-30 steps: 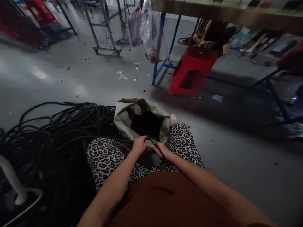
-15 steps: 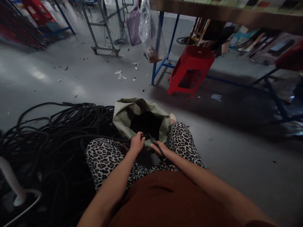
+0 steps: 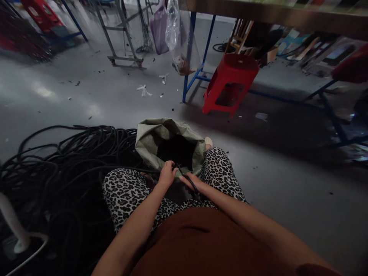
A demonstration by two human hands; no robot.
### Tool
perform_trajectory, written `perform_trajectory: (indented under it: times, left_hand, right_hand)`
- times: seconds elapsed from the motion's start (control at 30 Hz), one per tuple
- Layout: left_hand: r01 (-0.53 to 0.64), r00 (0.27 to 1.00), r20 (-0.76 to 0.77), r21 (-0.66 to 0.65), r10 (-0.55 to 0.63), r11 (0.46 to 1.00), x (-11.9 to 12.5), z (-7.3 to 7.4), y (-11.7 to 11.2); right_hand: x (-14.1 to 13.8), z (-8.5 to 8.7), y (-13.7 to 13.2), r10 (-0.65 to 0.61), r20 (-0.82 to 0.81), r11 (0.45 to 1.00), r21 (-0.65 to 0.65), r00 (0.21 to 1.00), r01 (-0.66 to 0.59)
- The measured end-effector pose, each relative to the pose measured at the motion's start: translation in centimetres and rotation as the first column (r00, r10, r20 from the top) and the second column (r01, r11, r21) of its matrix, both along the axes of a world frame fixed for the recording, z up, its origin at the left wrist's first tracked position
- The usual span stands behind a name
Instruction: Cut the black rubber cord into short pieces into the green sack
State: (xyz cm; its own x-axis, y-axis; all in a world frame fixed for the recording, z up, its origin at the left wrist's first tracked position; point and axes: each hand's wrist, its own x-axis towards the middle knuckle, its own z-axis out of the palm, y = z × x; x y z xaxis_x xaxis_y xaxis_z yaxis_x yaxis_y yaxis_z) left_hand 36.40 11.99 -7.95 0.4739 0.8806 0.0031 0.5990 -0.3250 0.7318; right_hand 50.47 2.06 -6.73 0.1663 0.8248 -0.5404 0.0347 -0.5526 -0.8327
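Between my knees stands a pale green woven sack (image 3: 145,142) with its mouth open and a dark inside. Over its near rim my left hand (image 3: 167,173) is closed on a black cable (image 3: 140,169), which runs in from the pile on the left. My right hand (image 3: 192,181) grips a pair of scissors (image 3: 193,185) with dark handles. Their blades point up and left, close to the cable end at my left fingertips. Whether the blades touch the cable is too small to tell.
A large heap of black cable (image 3: 94,142) covers the floor at left, beside a white post (image 3: 14,222). Ahead are a red stool (image 3: 231,82), a workbench (image 3: 276,15) on blue legs, hanging plastic bags (image 3: 179,42) and a grey wheeled frame (image 3: 123,28).
My right hand and the scissors have moved slightly left, so the blades are closer to my left fingers. The whole view has shifted a little.
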Motion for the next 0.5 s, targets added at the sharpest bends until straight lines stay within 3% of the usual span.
perform_trajectory:
  times: [0.1,0.5]
  left_hand:
    - [0.021,0.999,-0.026,0.012,-0.021,1.000,0.07,0.22,-0.13]
    - [0.041,0.991,-0.124,-0.052,-0.047,0.998,0.38,0.83,-0.18]
  right_hand:
    - [-0.15,0.04,-0.16,0.045,-0.024,0.999,-0.006,0.999,-0.045]
    - [-0.61,0.02,0.00,0.096,0.154,0.993,-0.077,0.983,-0.085]
